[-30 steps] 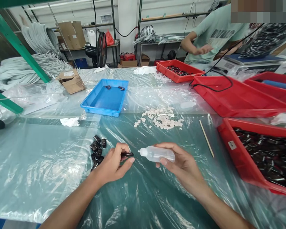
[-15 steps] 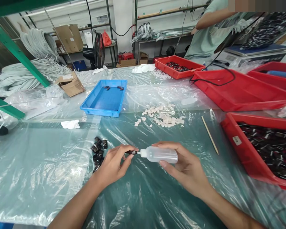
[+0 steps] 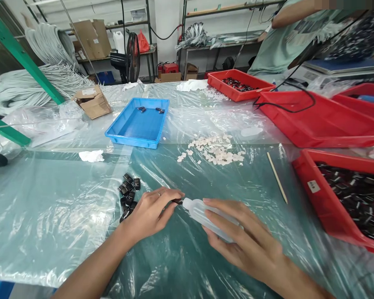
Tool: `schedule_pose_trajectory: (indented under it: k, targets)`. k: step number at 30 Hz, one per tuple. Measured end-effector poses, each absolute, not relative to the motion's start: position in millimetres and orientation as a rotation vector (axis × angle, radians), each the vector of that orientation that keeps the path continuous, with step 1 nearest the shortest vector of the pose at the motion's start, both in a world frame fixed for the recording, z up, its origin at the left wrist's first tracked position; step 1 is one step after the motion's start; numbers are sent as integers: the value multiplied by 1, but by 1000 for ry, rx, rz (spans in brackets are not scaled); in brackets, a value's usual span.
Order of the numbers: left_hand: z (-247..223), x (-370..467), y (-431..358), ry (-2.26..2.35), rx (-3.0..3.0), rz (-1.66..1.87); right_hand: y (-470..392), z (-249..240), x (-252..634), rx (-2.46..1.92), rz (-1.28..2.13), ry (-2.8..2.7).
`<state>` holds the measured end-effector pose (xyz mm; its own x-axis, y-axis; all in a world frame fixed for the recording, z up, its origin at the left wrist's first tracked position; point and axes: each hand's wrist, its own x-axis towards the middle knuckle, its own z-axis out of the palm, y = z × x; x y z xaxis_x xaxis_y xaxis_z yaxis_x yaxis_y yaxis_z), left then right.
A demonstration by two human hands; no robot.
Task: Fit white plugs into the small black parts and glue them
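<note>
Between thumb and fingers, my left hand (image 3: pixel 154 209) pinches a small black part (image 3: pixel 176 201), mostly covered by the fingertips. My right hand (image 3: pixel 246 236) is wrapped round a translucent white squeeze bottle (image 3: pixel 199 211), which lies tilted with its nozzle toward the black part. Whether the tip touches the part I cannot tell. Beside my left wrist lies a loose group of small black glossy pieces (image 3: pixel 126 189). Beyond both hands, small whitish flat pieces (image 3: pixel 220 154) are scattered on the plastic-covered table (image 3: pixel 162 265).
A blue tray (image 3: pixel 134 141) holds a few dark parts. At right stand a red bin (image 3: pixel 314 203) full of black pieces and more red trays (image 3: pixel 318 120). A wooden stick (image 3: pixel 277 178) and white tissue (image 3: pixel 92 156) lie nearby. Another person (image 3: pixel 274 45) stands at the back.
The bottle has turned from nearly level to slanting, its base lower and to the right. My right hand has moved down and right with it. My left hand has barely moved.
</note>
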<state>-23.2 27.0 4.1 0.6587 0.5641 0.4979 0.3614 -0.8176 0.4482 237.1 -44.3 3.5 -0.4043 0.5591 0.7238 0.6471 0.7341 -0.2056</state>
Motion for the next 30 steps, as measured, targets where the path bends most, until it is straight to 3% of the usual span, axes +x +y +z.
schedule_pose_trajectory:
  k: [8,22,30]
  targets:
    - [1,-22,26,701,2567,916,-43,9,233,-884,108,-1972]
    - [6,-21,27,707,2639,910,-39,20,233,-907,192,-1963]
    - [5,-22,27,705,2610,882,-48,19,238,-917,-162,-2160]
